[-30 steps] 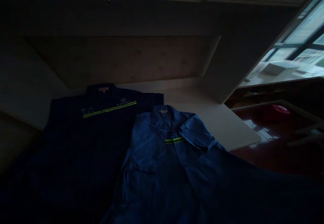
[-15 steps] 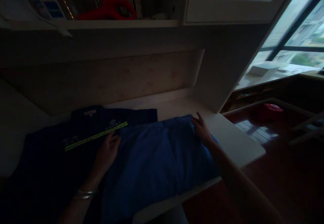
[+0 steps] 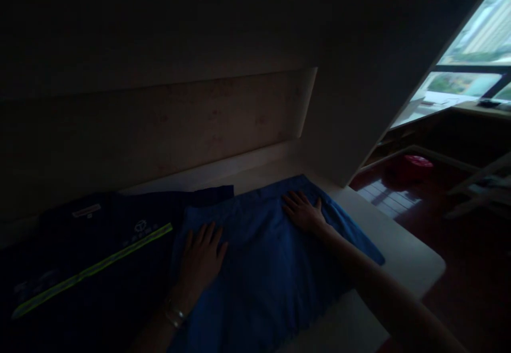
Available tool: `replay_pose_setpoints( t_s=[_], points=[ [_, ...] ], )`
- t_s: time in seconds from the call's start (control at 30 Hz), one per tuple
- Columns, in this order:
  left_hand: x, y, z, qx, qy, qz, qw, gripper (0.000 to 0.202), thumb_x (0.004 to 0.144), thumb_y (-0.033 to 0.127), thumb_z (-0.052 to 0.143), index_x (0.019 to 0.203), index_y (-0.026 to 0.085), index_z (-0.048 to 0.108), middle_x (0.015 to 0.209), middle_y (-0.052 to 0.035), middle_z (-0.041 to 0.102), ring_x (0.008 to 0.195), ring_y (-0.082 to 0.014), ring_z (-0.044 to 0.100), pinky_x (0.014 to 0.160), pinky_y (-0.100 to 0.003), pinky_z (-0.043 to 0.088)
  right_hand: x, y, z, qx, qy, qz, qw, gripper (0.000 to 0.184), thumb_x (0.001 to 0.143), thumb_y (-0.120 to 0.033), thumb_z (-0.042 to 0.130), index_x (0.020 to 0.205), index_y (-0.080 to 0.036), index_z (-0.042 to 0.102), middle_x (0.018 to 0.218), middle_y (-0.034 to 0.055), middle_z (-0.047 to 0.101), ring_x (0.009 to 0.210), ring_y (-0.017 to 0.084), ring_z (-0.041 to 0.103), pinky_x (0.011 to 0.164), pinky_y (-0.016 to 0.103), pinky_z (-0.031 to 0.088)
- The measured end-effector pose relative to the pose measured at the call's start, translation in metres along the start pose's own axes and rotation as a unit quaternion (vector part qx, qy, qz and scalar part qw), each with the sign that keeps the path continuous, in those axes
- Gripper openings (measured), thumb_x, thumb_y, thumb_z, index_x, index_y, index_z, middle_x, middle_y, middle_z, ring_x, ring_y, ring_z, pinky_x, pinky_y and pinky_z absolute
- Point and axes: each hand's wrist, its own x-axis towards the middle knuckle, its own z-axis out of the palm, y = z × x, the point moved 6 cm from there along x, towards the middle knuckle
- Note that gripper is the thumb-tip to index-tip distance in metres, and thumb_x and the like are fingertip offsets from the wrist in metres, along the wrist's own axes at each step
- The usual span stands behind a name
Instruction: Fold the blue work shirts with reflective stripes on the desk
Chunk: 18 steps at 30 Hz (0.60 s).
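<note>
Beside blue garment [image 3: 259, 257], dark shirt [image 3: 104, 289], unreadable label [image 3: 87, 211]

I see this from a single camera on my own head, looking forward and down along my forearms onto the worktop [image 3: 407, 252], close enough that my left hand [image 3: 202, 254] at seven o'clock and right hand [image 3: 305, 212] at four show whole. The view faces the back wall [image 3: 223, 118] towards twelve and takes in, farther off, the window [image 3: 471, 44] at two; the frame cuts both forearms along its lower edge.
</note>
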Motion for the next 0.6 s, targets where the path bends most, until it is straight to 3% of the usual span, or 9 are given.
replay_pose_setpoints(
  t_s=[0.2,0.37,0.5,0.6],
  points=[
    [0.102,0.018,0.019,-0.036,0.018,-0.006,0.999,0.055,0.097,0.049,0.029,0.137,0.021,0.053,0.146,-0.0124,0.05,0.135,-0.0333,0.045,0.111,-0.059,0.032,0.082,0.062,-0.009,-0.031,-0.003,0.019,0.999,0.059,0.097,-0.061,0.014,0.15,-0.041,0.028,0.162,-0.0019,0.021,0.146,0.035,0.019,0.101,0.083,0.01],
    [0.161,0.028,0.038,-0.068,0.025,-0.007,0.997,0.056,0.096,0.051,0.028,0.137,0.021,0.053,0.147,-0.0124,0.049,0.135,-0.0328,0.044,0.111,-0.058,0.032,0.134,0.095,-0.014,-0.054,0.005,0.016,0.998,0.058,0.097,-0.058,0.012,0.151,-0.042,0.025,0.162,-0.0021,0.02,0.146,0.034,0.02,0.102,0.081,0.017],
    [0.176,0.031,0.038,-0.094,0.018,-0.015,0.995,0.054,0.097,0.049,0.03,0.137,0.019,0.052,0.149,-0.0139,0.047,0.136,-0.0341,0.042,0.11,-0.062,0.032,0.151,0.102,-0.016,-0.054,0.009,0.008,0.998,0.059,0.097,-0.058,0.013,0.151,-0.04,0.027,0.162,-0.0003,0.023,0.146,0.033,0.022,0.103,0.079,0.018],
    [0.145,0.034,0.014,-0.108,0.023,-0.015,0.994,0.051,0.098,0.044,0.032,0.135,0.016,0.052,0.147,-0.0152,0.048,0.135,-0.0323,0.043,0.112,-0.059,0.033,0.151,0.101,-0.016,-0.061,0.006,-0.006,0.998,0.058,0.097,-0.055,0.013,0.152,-0.038,0.027,0.162,0.0006,0.022,0.146,0.033,0.022,0.103,0.079,0.02]
  ],
)
